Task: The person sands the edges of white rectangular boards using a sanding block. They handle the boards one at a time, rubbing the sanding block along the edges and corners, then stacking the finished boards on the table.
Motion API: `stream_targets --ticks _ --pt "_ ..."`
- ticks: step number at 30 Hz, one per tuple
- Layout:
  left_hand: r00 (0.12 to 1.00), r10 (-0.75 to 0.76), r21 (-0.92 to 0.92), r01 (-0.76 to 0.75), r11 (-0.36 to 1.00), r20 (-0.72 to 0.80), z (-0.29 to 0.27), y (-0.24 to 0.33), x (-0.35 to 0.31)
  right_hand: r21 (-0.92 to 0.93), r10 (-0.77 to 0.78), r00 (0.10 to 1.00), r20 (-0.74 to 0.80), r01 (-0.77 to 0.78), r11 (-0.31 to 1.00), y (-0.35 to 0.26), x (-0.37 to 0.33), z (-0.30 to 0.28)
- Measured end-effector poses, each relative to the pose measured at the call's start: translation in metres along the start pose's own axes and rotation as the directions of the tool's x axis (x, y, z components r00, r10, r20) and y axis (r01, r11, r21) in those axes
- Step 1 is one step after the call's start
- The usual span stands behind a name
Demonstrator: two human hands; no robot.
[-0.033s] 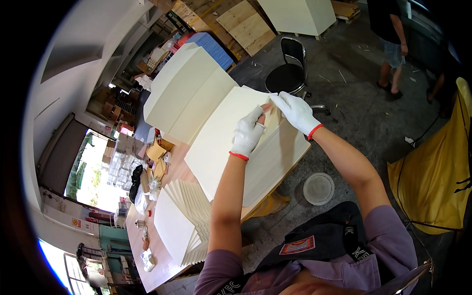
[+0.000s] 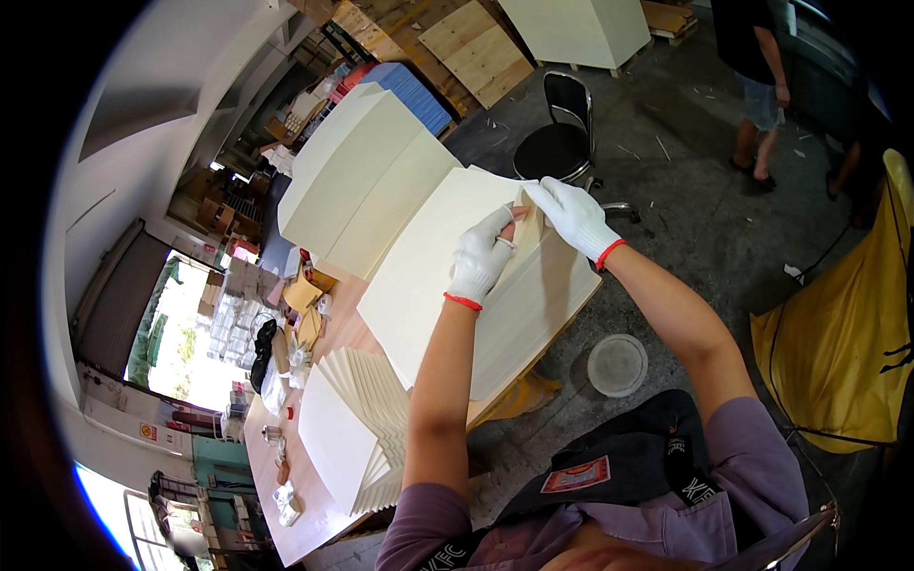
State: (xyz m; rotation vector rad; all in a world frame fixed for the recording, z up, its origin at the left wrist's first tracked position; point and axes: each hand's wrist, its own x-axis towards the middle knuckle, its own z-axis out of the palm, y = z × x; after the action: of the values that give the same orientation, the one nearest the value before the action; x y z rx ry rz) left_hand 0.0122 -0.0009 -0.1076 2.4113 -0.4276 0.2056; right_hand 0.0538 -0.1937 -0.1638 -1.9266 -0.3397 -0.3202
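Observation:
A large stack of cream paper sheets [image 2: 405,276] lies on the table before me, its near long side facing me. My right hand [image 2: 573,215], in a white knit glove with a red cuff, grips the sheets at the stack's far right corner. Beside it, my left hand [image 2: 483,255], gloved alike but with some bare fingertips, is closed on the lifted, bent edges of the sheets. Part of its fingers is hidden among the sheets. A fanned stack of cream sheets [image 2: 338,433] lies near my left forearm.
A taller stack of cream sheets [image 2: 367,171] stands behind. Tape and small items clutter the wooden table [image 2: 309,519] at left. A black chair [image 2: 554,152] stands past the far corner, a round pale lid [image 2: 617,365] on the floor. Yellow sheeting [image 2: 838,333] hangs right; a person [image 2: 757,76] stands far right.
My left fingertips have shifted very slightly at the sheets' edges. Otherwise both hands and the stacks look the same.

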Motion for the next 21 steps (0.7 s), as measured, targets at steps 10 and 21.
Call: stream_targets --ticks 10,21 --pt "1.0 -0.02 0.071 0.018 0.997 0.022 0.0 0.002 -0.001 -0.002 0.025 0.999 0.02 -0.025 1.0 0.004 0.001 0.0" --pt "1.0 -0.017 0.095 0.015 0.995 0.02 -0.001 0.004 -0.003 -0.011 0.034 0.999 0.01 -0.034 0.999 0.004 0.002 0.003"
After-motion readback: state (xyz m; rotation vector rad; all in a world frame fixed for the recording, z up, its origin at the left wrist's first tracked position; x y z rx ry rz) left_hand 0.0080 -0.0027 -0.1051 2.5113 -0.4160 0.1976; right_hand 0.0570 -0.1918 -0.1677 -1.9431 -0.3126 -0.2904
